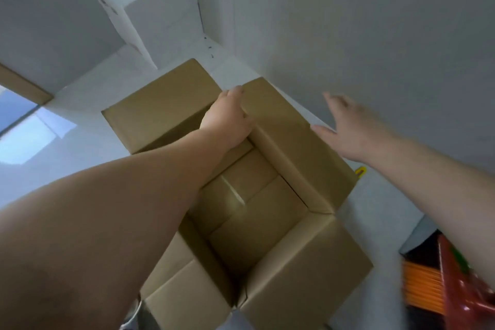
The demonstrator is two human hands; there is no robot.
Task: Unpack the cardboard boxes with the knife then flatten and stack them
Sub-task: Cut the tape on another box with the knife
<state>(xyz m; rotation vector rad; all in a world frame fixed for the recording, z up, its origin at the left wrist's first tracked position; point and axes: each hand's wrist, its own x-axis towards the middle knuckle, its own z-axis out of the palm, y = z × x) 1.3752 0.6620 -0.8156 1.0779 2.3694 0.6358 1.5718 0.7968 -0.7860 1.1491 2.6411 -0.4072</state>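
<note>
Gripping the far right flap of the open cardboard box (267,195), the left hand (227,118) curled over its edge; the right hand (351,128), just right of it, hovered open-fingered, holding nothing; a yellow tool (360,170), mostly hidden, peeked beyond the box's right flap.

Plain brown cardboard box (267,195), matt and smooth, creases sharp along its flaps. The white table (80,147) under it is glossy, catching window light near its left edge. A white box (150,5) at the far side looks matt, paper-like. At the right edge, a red basket (460,284) shines like plastic.
</note>
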